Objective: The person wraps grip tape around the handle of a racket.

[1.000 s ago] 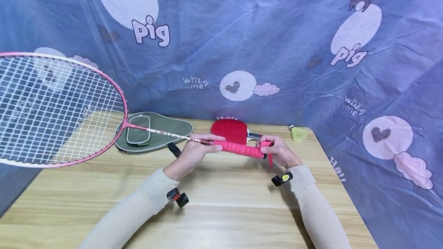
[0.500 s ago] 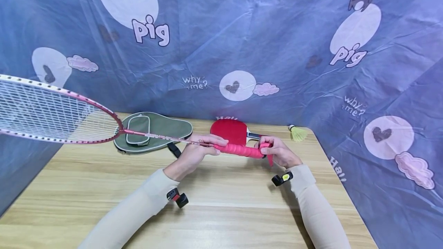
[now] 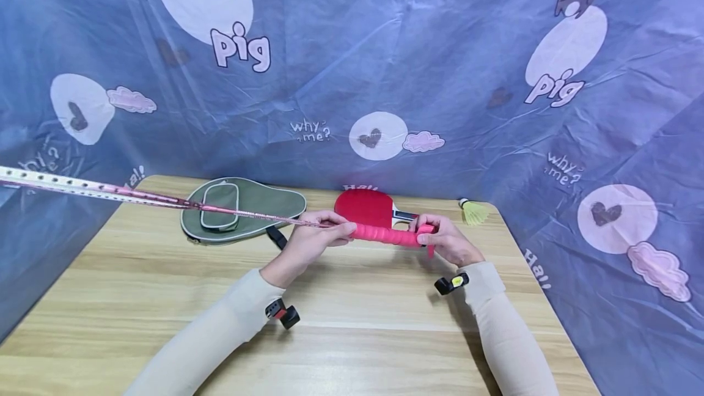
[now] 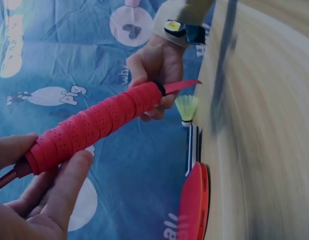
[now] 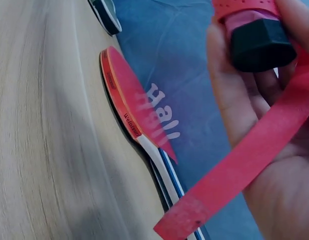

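My left hand (image 3: 308,240) grips the badminton racket (image 3: 217,208) where its thin shaft meets the handle, thumb and fingers round it. Pink perforated tape wraps the handle (image 4: 97,122) in overlapping turns. At the butt end, my right hand (image 3: 448,244) pinches the grip tape (image 5: 244,162), whose loose tail hangs past the fingers. The black end cap (image 5: 262,45) shows beside that strip in the right wrist view. Seen edge-on, the racket's head (image 3: 99,188) runs out of the head view at the left.
Behind the hands, a red table tennis bat (image 3: 363,208) lies on the wooden table (image 3: 352,347). A green bat case (image 3: 258,206) lies to its left, a yellow shuttlecock (image 3: 474,211) to its right. A blue printed cloth (image 3: 341,66) hangs behind the table.
The racket has turned about its long axis, its head going from broad face to edge-on. My right hand has shifted slightly right, and the hanging tape tail looks shorter in the head view.
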A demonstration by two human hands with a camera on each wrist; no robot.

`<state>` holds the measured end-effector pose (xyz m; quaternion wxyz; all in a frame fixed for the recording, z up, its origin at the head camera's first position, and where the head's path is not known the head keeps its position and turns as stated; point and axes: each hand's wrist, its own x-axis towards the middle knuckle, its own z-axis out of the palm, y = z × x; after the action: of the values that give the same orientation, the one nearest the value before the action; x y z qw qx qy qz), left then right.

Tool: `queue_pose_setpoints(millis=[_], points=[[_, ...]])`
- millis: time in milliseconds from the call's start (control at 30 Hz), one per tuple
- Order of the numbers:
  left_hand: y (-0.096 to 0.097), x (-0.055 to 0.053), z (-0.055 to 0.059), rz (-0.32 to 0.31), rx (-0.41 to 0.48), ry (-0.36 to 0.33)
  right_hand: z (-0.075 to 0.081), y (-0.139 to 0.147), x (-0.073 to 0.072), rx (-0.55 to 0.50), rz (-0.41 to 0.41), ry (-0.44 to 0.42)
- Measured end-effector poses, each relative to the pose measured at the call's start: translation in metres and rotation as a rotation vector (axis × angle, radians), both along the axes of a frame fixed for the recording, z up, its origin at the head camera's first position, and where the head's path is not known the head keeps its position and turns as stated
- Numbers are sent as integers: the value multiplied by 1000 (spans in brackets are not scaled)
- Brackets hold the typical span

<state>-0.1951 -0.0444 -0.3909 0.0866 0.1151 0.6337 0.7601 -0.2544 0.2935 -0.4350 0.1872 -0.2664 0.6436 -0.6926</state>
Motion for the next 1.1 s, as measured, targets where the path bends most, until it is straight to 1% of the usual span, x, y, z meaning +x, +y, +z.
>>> queue_pose_setpoints(millis=[67,100,200,300,467,633,733,933,1033,1100], points=[[0,0,0,-4,22,13,2,0,0,-18,-1,-5],[0,0,-1,-2,14,27,2,-1,1,-38,0,-15],[-1,0,-1,8,-31,61,3,-2,1,-91,-8,-34],[-1,0,-1,24,-95,110,4,-3,1,-131,-5,-37],[-2,-1,-1,-3,-105,132,4,-1,0,-167,17,-43],[-4,-1,0,-38,-124,151,3,1,-1,-155,51,-60],[-4,-1,0,-46,-122,163,2,1,-2,-142,56,-64],[-4,0,-2,-88,-108,213,0,3,-3,-166,64,-101],[-4,0,-2,-101,-114,208,1,2,-3,-150,50,-110],[-3,0,-2,-97,-116,185,2,1,-2,-136,31,-107]])
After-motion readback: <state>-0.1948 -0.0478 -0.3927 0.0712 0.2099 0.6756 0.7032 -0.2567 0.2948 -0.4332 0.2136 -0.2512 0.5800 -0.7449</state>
